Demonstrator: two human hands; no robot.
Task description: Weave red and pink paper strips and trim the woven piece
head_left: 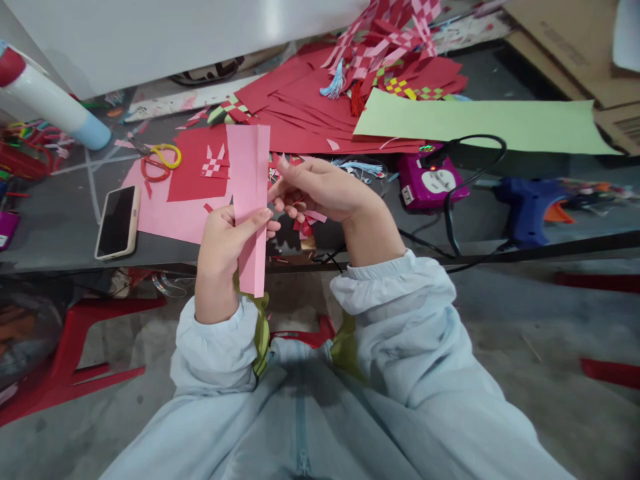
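A long strip of pink paper (247,167), creased lengthwise along its right side, stands up from the table's near edge toward me. My left hand (225,243) is closed on its lower half, thumb on the front and fingertips showing past the right edge. My right hand (320,190) is beside that edge, its thumb raised apart from the loosely curled fingers. The index fingertip is at the paper's edge; whether it touches, I cannot tell. Behind the strip lie a red paper sheet (193,180) and a pink sheet (165,223).
Scissors (157,163) with yellow and red handles and a phone (117,223) lie left. Red sheets (300,100), woven strips (385,40) and a green sheet (475,123) cover the back. A purple power block (433,180) and blue glue gun (527,207) trail cables at right.
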